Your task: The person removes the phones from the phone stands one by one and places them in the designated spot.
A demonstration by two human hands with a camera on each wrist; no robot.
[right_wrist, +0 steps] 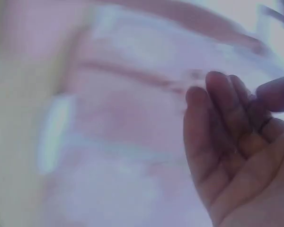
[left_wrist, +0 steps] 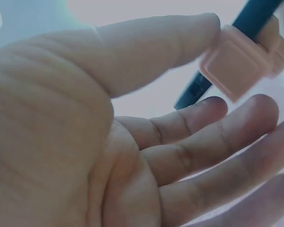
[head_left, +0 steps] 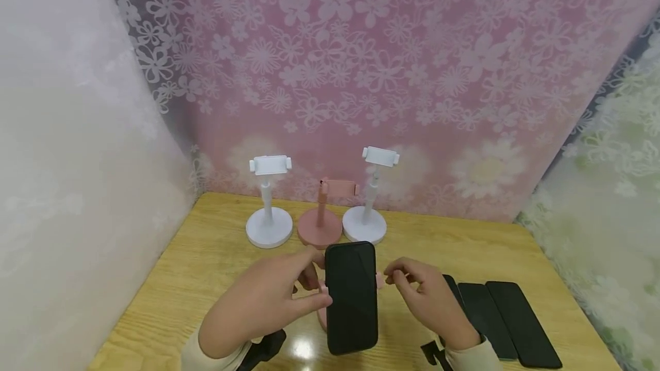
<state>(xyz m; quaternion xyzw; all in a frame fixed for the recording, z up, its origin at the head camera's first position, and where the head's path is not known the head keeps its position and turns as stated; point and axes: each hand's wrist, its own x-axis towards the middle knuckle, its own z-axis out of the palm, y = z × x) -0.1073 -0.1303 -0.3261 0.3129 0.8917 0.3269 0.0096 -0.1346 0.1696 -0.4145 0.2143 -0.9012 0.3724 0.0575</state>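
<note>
A black smartphone (head_left: 352, 298) stands upright in the clamp of a pink phone stand (head_left: 322, 318), whose lower part is mostly hidden behind the phone. On the phone's left edge is my left hand (head_left: 273, 296), its thumb tip at the pink clamp end (left_wrist: 235, 66). The other fingers of that hand extend apart from the clamp in the left wrist view. To the right of the phone, my right hand (head_left: 425, 293) hovers close to the other pink clamp end (head_left: 380, 280), fingers loosely bent and holding nothing. The right wrist view is blurred behind the fingers.
Two white phone stands (head_left: 269, 228) (head_left: 364, 224) and another pink stand (head_left: 320, 228) line the back of the wooden table (head_left: 206, 268). Several dark phones (head_left: 523, 322) lie at the right, partly behind my right hand. A floral curtain (head_left: 340, 73) hangs behind.
</note>
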